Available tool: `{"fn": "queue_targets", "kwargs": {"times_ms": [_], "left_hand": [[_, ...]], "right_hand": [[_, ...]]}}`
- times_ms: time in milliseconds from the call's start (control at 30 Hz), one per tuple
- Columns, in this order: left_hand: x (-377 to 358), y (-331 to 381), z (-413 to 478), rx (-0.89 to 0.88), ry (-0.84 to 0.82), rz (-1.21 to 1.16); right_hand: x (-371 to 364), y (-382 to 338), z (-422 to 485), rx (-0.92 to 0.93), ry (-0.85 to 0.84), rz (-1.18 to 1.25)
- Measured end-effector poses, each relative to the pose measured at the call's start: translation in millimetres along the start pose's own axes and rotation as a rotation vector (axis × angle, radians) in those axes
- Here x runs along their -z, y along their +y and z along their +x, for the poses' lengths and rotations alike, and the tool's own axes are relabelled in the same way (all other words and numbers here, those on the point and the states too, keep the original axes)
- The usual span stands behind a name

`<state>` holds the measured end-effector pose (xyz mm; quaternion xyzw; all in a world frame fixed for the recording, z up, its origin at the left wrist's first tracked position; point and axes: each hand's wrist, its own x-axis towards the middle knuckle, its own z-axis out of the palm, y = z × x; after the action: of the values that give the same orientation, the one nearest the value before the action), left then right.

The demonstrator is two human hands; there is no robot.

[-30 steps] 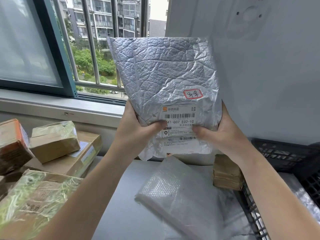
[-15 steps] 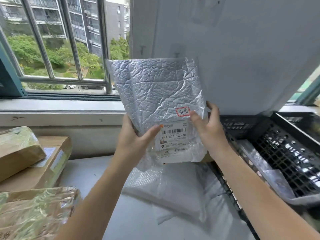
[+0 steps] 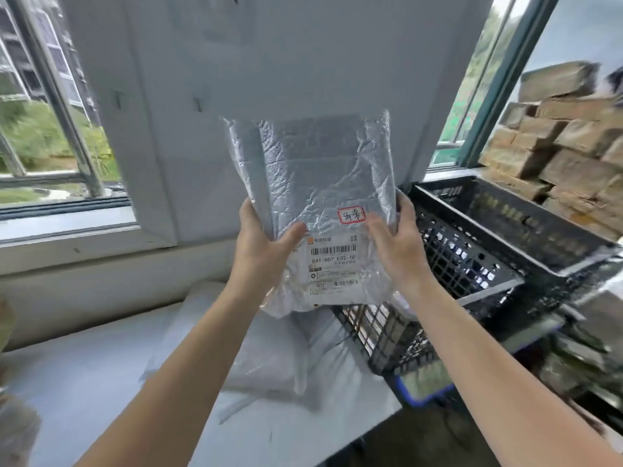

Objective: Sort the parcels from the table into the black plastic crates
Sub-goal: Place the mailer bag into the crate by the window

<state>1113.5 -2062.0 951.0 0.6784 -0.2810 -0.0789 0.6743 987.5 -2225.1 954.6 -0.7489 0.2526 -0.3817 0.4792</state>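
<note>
Closest in, both forearms are reaching up from the bottom edge, and right under the grip a white bubble-wrap parcel is lying flat on the grey table. Moving up, the left hand and the right hand are both gripping the silver parcel by its lower half, one on each side edge. The thumbs are pressing on the front face and the other fingers are curling round the back, mostly hidden, so both hands are clamped on it. The parcel is hanging upright in the air, clear of the table. It's crinkly and foil-looking, with the white shipping label sitting between the two thumbs and a little red-bordered sticker sitting just above the right thumb. Just to the right of the grip a black crate is sitting with its mesh floor showing. The right hand's fingers are hovering near its corner, and I can't tell if they're touching it. Below the grip on the right, more black mesh is standing over something blue. Further off to the right, a stack of brown parcels is piling up past the crate. Behind the grip a white wall is filling the middle, with a window off to the left.
</note>
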Motion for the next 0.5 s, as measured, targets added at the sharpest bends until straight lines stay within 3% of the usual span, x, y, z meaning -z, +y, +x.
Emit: {"fn": "queue_targets", "kwargs": {"times_ms": [300,500], "left_hand": [[-216.6,43.5,-45.3,-0.069,-0.127,0.075],[-316.6,74.2,-50.3,-0.109,-0.092,0.136]], "right_hand": [[219.5,53.2,31.9,0.015,-0.008,-0.136],[309.5,66.9,59.8,0.041,0.036,-0.304]]}}
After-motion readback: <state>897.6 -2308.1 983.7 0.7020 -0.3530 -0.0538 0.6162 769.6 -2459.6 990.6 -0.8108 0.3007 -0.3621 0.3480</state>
